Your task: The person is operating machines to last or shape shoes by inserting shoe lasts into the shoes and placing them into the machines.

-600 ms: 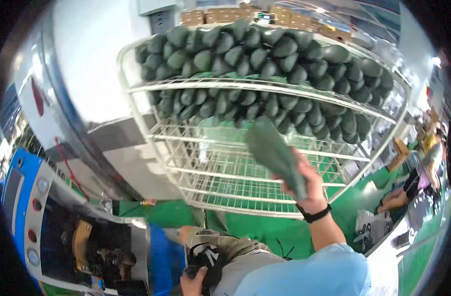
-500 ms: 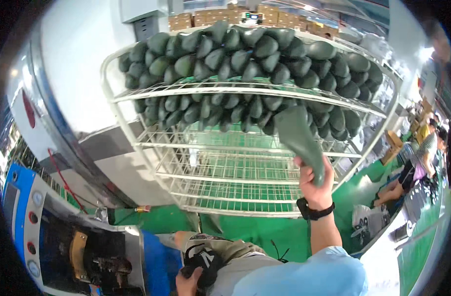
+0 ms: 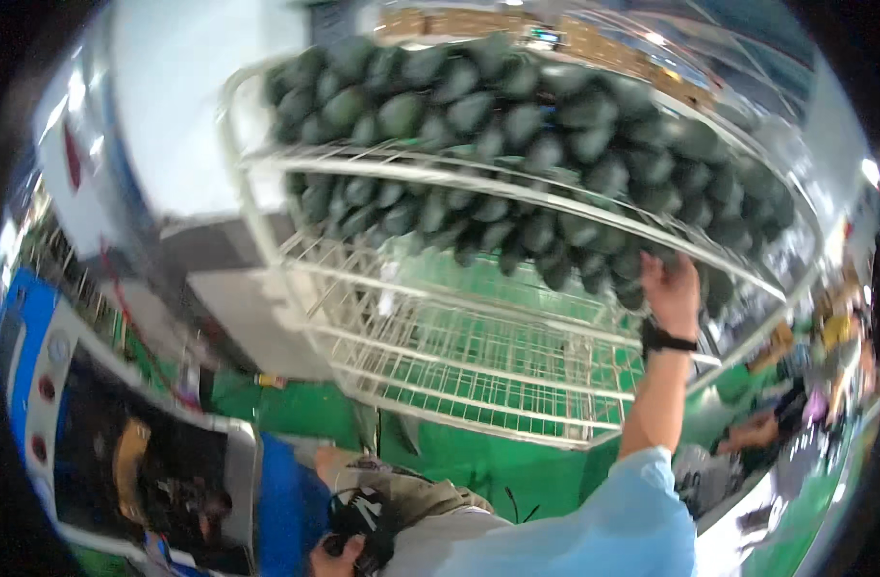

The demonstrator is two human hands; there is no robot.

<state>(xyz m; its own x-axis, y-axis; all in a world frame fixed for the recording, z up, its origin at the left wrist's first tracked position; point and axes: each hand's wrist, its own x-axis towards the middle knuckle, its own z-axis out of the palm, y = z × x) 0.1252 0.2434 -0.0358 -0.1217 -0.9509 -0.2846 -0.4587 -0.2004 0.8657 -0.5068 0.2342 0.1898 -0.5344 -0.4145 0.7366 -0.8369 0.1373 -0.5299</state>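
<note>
My right hand (image 3: 673, 293), with a black band at the wrist, reaches up to the second tier of a white wire rack (image 3: 478, 290). Its fingers are curled around the end of a dark green shoe last (image 3: 663, 258), mostly hidden among the others and blurred. Shoe lasts (image 3: 469, 111) stand packed in rows on the top tier, with more on the tier below. Low at my lap, my left hand (image 3: 338, 558) grips a black shoe (image 3: 363, 512) with a white mark; part of it is cut off by my shirt.
At left stands a blue and grey machine (image 3: 38, 385) with round dials and a dark opening. A red cord (image 3: 123, 308) hangs behind it. Cardboard boxes (image 3: 440, 21) line the back. People (image 3: 834, 346) sit at the far right beside piled goods. The floor (image 3: 546, 471) is green.
My right hand has moved up and right, taking the shoe last from in front of the rack into the second-tier row. The left hand keeps the shoe low. The view has shifted and tilted.
</note>
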